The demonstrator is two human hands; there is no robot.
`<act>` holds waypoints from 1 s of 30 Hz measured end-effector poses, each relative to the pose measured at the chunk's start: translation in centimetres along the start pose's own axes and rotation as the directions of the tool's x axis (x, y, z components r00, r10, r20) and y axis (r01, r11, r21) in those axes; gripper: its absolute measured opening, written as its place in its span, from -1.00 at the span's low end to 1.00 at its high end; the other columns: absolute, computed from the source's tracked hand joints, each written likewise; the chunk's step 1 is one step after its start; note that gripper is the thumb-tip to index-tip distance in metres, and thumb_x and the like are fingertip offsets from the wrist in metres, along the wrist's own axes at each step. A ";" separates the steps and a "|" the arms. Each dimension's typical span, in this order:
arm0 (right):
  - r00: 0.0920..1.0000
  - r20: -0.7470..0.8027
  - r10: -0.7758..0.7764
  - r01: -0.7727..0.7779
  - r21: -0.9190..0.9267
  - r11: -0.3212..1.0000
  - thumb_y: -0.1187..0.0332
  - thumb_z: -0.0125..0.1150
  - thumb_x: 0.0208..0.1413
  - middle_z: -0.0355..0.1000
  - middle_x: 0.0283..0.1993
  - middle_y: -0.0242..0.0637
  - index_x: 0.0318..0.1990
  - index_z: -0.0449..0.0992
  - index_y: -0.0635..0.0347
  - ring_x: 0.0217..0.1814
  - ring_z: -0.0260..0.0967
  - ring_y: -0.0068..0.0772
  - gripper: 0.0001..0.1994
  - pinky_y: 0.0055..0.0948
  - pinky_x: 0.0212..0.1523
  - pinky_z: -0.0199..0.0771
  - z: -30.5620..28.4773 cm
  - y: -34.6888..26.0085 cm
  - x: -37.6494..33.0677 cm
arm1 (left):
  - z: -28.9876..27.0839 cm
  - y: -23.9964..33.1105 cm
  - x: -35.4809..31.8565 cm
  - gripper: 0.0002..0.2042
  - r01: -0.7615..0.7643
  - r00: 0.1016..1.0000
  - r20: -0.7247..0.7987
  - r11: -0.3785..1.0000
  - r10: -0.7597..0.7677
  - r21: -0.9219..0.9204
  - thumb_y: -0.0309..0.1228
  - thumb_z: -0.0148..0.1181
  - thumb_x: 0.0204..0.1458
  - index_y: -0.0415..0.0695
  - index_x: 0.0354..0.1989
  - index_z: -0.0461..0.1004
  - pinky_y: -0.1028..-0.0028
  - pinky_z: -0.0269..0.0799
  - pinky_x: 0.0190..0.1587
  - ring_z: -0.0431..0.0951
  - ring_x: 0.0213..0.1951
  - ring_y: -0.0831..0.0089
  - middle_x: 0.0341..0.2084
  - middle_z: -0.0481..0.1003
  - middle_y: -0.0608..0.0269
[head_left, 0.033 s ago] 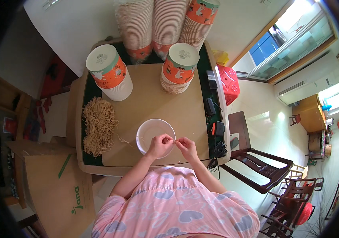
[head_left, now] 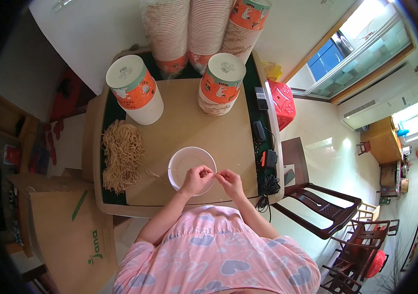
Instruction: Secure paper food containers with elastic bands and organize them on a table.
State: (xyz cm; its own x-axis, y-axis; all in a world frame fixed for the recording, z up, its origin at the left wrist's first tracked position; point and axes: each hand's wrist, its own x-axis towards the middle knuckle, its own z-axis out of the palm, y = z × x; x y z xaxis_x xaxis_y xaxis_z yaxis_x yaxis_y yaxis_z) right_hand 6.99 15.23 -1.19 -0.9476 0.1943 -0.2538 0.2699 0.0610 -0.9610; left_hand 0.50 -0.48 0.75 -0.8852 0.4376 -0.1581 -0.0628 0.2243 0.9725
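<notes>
A white, round, open paper tub stands near the front edge of the brown cardboard surface. A thin beige twisted strand runs from the tangled beige cord heap at the surface's left edge to the tub's left rim; that side looks strung, the right side apparently unfinished. Over the right rim, across from the strand, the left hand and right hand pinch, fingertips nearly meeting; what they grip is too small to tell.
</notes>
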 end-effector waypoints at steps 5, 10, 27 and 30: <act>0.997 0.052 0.065 -0.070 0.099 0.993 0.45 0.14 0.07 0.42 -0.41 -0.43 -0.29 0.46 0.31 -0.36 0.31 -0.72 -0.89 -0.74 -0.35 0.29 0.0 0.2 0.1 | -0.2 0.7 0.1 -0.91 -0.002 1.000 -0.011 0.999 0.003 0.039 -0.47 0.21 -0.09 -0.24 -0.45 0.51 0.62 0.30 -0.51 0.35 -0.58 0.72 -0.66 0.47 0.38; 0.999 0.023 -0.030 0.027 0.114 0.993 0.46 0.15 0.06 0.41 -0.40 -0.45 -0.25 0.45 0.29 -0.38 0.30 -0.71 -0.87 -0.73 -0.35 0.29 0.3 -0.8 0.2 | -0.1 0.5 0.2 -0.91 0.006 1.000 -0.019 1.000 -0.005 0.025 -0.47 0.21 -0.09 -0.23 -0.45 0.51 0.62 0.30 -0.51 0.36 -0.58 0.72 -0.66 0.47 0.37; 0.987 -0.098 -0.126 0.118 -0.087 0.989 0.45 0.15 0.06 0.42 -0.46 -0.43 -0.32 0.45 0.30 -0.43 0.31 -0.69 -0.90 -0.68 -0.38 0.33 0.1 -0.1 0.3 | -0.2 -0.8 0.3 -0.89 0.028 0.999 -0.019 1.000 -0.028 -0.010 -0.45 0.22 -0.10 -0.24 -0.46 0.52 0.60 0.31 -0.51 0.38 -0.59 0.69 -0.66 0.48 0.34; 0.993 -0.088 -0.073 0.070 -0.034 0.997 0.43 0.14 0.07 0.41 -0.47 -0.44 -0.31 0.45 0.28 -0.45 0.30 -0.70 -0.90 -0.70 -0.41 0.32 0.1 0.0 0.3 | -0.1 -0.9 0.3 -0.89 0.017 1.000 -0.014 0.998 -0.018 -0.060 -0.45 0.22 -0.09 -0.24 -0.46 0.51 0.60 0.32 -0.51 0.38 -0.57 0.70 -0.65 0.48 0.35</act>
State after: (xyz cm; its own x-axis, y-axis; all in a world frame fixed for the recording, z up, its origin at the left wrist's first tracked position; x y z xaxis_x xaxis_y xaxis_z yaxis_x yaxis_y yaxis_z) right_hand 6.67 15.21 -1.26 -0.9459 0.2751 -0.1721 0.2081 0.1074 -0.9722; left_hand 0.23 -0.62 -0.14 -0.8901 0.4217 -0.1729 -0.1054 0.1786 0.9783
